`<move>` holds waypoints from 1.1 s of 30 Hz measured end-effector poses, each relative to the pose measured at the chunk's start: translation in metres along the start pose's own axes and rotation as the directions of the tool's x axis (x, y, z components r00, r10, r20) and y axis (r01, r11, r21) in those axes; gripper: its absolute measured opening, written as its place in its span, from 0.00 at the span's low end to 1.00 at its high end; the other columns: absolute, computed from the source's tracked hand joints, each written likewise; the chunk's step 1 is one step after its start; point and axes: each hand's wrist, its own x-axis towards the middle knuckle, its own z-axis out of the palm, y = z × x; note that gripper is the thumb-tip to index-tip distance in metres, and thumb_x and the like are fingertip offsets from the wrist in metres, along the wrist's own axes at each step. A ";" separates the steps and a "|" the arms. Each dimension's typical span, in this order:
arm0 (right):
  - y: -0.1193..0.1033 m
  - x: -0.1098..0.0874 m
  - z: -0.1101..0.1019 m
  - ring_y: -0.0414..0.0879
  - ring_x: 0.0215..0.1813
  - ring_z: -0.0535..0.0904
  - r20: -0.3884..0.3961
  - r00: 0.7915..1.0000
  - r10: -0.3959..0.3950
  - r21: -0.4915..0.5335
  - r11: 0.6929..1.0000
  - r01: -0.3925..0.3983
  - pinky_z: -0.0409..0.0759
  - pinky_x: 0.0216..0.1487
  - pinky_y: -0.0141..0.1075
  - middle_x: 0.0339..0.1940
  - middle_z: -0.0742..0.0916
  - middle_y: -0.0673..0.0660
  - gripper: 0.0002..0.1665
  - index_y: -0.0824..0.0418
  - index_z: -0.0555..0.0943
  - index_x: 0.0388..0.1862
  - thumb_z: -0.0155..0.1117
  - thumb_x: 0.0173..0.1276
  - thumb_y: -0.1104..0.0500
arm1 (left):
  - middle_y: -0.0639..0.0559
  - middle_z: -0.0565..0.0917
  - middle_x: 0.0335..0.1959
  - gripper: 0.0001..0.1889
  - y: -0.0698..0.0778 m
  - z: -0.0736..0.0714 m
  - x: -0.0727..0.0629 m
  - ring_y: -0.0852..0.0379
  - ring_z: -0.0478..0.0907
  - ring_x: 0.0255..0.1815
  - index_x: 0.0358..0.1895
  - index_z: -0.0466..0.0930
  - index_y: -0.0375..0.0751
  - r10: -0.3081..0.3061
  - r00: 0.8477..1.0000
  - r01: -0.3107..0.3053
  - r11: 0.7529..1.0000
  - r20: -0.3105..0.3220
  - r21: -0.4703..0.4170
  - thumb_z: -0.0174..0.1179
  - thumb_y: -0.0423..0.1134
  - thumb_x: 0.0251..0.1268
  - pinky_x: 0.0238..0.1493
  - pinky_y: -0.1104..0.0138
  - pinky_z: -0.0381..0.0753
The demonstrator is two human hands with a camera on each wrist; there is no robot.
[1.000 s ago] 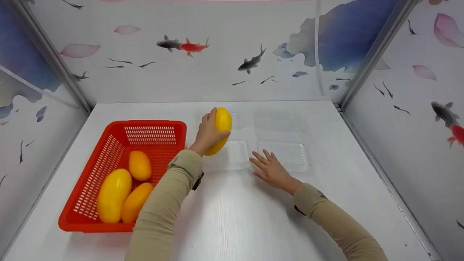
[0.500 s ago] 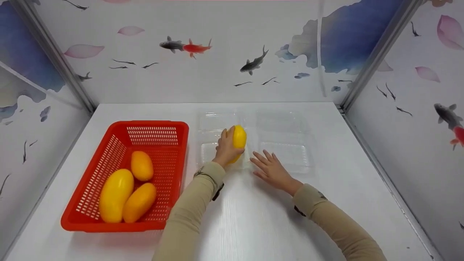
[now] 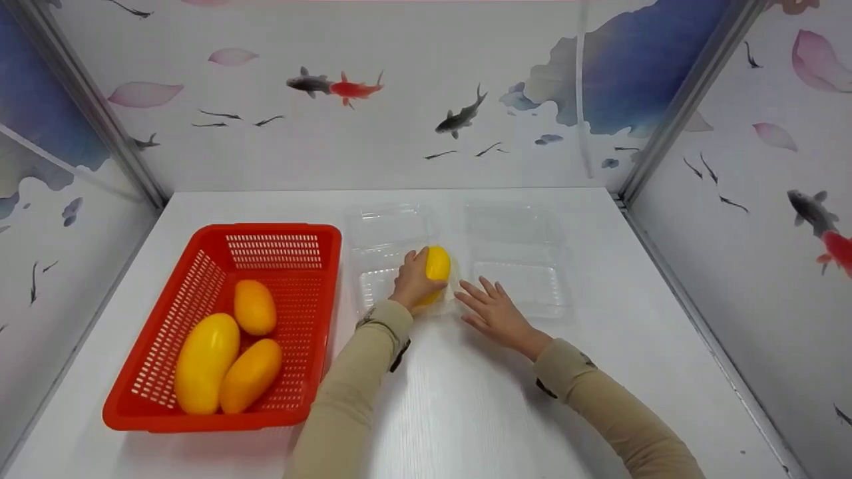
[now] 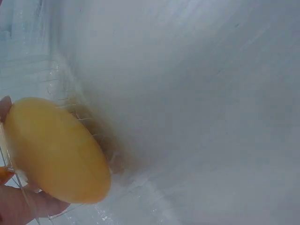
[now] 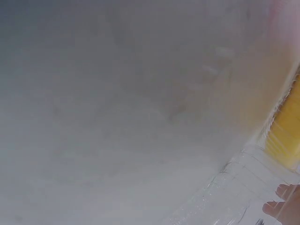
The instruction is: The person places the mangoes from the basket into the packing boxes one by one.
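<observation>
A yellow mango (image 3: 438, 263) stands out between the thumb and fingers of my left hand (image 3: 413, 282), which grips it from the left. Hand and mango are at the front right part of the left clear plastic box (image 3: 378, 285). In the left wrist view, the mango (image 4: 58, 152) lies against a ribbed clear wall. My right hand (image 3: 498, 315) is spread with straight fingers, holding nothing, at the front left corner of the right clear plastic box (image 3: 526, 283). The right wrist view shows the mango (image 5: 285, 126) through clear plastic, above some fingertips (image 5: 281, 206).
A red perforated basket (image 3: 326, 279) stands on the left of the white table (image 3: 459, 412). It holds a large yellow mango (image 3: 206, 362) and two smaller orange ones (image 3: 255, 307). Printed walls (image 3: 399, 153) enclose the table at the back and sides.
My left hand has carried the mango rightward and down from above the left box into its front right part. The right hand has barely moved.
</observation>
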 end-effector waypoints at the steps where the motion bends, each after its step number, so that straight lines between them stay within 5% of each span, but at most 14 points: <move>1: 0.000 0.000 0.000 0.66 0.69 0.54 -0.006 1.000 -0.004 0.000 1.000 0.004 0.49 0.65 0.62 0.70 0.65 0.56 0.29 0.56 0.65 0.67 0.50 0.69 0.48 | 0.42 0.52 0.70 0.43 -0.001 0.000 0.000 0.41 0.60 0.63 0.71 0.51 0.46 -0.003 1.000 0.003 1.000 0.004 0.001 0.65 0.44 0.53 0.62 0.47 0.60; 22: -0.003 0.000 0.001 0.63 0.69 0.56 0.001 1.000 0.013 0.029 0.999 -0.013 0.49 0.66 0.61 0.69 0.68 0.52 0.28 0.55 0.67 0.66 0.50 0.69 0.49 | 0.41 0.51 0.71 0.43 -0.001 -0.005 -0.003 0.42 0.56 0.67 0.72 0.49 0.47 -0.010 0.999 0.009 1.000 0.036 0.027 0.63 0.46 0.55 0.65 0.51 0.58; 27: -0.003 -0.001 0.000 0.64 0.69 0.56 0.002 1.000 0.010 0.036 0.999 -0.010 0.49 0.65 0.62 0.69 0.67 0.53 0.28 0.55 0.67 0.66 0.49 0.70 0.48 | 0.40 0.48 0.72 0.43 0.011 -0.024 -0.002 0.41 0.52 0.69 0.72 0.48 0.45 0.018 1.000 -0.020 0.997 0.023 0.081 0.62 0.46 0.57 0.66 0.51 0.57; 33: -0.001 -0.004 0.000 0.63 0.70 0.56 0.008 1.000 0.028 0.036 0.999 -0.029 0.48 0.66 0.61 0.69 0.67 0.52 0.28 0.55 0.66 0.67 0.48 0.70 0.48 | 0.42 0.48 0.72 0.41 0.034 -0.071 -0.002 0.44 0.50 0.71 0.72 0.48 0.45 0.090 0.993 -0.082 0.991 -0.078 0.102 0.61 0.44 0.59 0.66 0.55 0.59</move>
